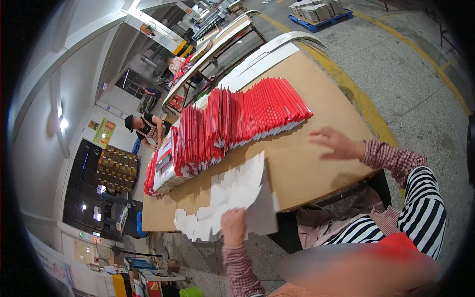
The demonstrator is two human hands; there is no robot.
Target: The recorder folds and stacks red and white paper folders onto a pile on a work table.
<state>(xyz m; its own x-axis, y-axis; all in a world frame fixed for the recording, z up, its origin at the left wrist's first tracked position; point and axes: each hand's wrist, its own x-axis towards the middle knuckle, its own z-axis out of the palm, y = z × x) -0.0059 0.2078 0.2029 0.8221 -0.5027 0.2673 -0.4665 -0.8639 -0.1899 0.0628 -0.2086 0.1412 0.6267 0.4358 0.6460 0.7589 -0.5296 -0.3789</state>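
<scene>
My left hand [234,222] is closed on the near edge of a white die-cut cardboard blank [242,185], which has notched flaps along its left side. The blank lies tilted over the table's front edge, and whether it is one sheet or a few I cannot tell. My right hand [336,143] is over the bare brown tabletop with its fingers spread and nothing in it. Beyond the blank stands a long row of flat red folded cartons [257,106], packed upright side by side. The row bends toward the far left end of the table.
The brown table [302,163] carries white sheets [257,64] at its far edge. A co-worker [148,128] in a black cap stands at the table's left end. Further tables [213,54] lie behind. A blue pallet [321,22] with stacked cardboard sits on the floor.
</scene>
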